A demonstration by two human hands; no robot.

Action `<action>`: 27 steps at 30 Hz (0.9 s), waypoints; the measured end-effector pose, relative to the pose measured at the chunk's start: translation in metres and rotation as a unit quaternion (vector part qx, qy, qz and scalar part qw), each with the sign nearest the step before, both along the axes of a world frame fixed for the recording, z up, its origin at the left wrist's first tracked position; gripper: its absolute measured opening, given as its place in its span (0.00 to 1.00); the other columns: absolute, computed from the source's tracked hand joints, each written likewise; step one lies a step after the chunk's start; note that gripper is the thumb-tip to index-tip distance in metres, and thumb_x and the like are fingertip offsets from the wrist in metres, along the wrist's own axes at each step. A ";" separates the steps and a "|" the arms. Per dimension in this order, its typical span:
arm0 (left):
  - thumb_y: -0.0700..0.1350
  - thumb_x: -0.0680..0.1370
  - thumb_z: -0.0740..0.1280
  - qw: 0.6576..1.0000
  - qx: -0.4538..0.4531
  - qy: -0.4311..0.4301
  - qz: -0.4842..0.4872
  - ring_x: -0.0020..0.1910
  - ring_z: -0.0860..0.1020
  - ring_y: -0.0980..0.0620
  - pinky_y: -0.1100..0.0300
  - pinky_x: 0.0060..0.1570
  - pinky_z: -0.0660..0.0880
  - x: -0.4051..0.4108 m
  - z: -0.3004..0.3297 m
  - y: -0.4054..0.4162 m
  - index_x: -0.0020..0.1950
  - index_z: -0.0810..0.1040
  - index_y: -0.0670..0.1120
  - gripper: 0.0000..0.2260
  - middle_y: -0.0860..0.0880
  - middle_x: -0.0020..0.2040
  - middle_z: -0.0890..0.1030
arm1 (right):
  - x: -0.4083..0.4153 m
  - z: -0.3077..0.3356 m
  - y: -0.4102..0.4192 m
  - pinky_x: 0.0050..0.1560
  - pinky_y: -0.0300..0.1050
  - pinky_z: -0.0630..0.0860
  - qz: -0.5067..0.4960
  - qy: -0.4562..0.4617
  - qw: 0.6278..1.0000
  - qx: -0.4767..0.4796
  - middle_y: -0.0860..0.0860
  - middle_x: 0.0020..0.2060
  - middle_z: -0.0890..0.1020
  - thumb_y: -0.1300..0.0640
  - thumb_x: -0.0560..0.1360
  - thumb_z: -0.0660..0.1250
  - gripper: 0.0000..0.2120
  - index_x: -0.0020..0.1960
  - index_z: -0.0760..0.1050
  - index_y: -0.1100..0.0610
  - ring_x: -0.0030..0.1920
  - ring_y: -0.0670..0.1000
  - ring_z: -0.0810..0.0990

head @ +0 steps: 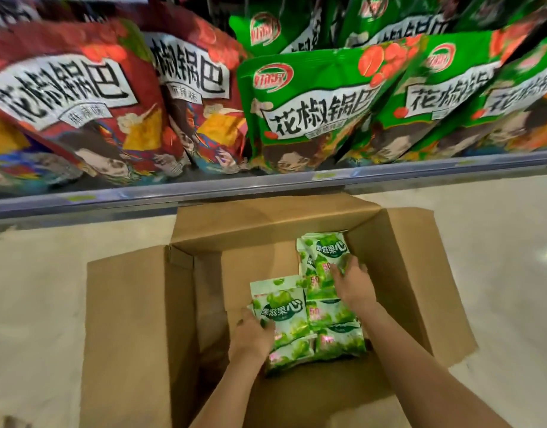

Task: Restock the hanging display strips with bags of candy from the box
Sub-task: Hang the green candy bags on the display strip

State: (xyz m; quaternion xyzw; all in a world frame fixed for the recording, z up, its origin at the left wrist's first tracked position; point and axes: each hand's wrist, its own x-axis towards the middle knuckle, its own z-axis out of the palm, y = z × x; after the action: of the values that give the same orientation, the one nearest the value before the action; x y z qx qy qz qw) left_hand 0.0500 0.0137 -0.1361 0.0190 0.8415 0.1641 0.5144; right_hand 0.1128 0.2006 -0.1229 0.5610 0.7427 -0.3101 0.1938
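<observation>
An open cardboard box [136, 319] stands on the floor below me, flaps folded out. Inside lie several small green and white candy bags. My left hand [250, 335] grips the lower left edge of one bag [281, 304], which is raised a little above the others. My right hand [354, 284] reaches further back and curls its fingers over the lower part of another bag [327, 250] that leans against the box's far wall. More bags [337, 338] lie stacked between my forearms. No hanging strips are in view.
Right behind the box runs a low shelf edge [266, 183]. On the shelf stand large red snack bags [80, 97] at the left and large green ones [312, 103] at the right. Pale floor tiles [497, 242] lie on both sides.
</observation>
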 end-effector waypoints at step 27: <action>0.39 0.78 0.64 0.892 0.238 -0.095 0.372 0.53 0.78 0.50 0.58 0.48 0.74 -0.005 0.012 -0.013 0.61 0.72 0.49 0.12 0.49 0.55 0.79 | 0.003 0.008 -0.008 0.64 0.51 0.69 -0.260 0.214 0.916 -0.220 0.49 0.60 0.74 0.58 0.76 0.67 0.25 0.69 0.63 0.55 0.61 0.54 0.73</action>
State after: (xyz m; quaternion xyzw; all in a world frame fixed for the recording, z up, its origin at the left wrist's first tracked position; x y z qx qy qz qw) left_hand 0.0446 0.0009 -0.1246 -0.1892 0.6695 0.5402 0.4735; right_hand 0.1162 0.1928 -0.1147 0.5974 0.5075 -0.6179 0.0613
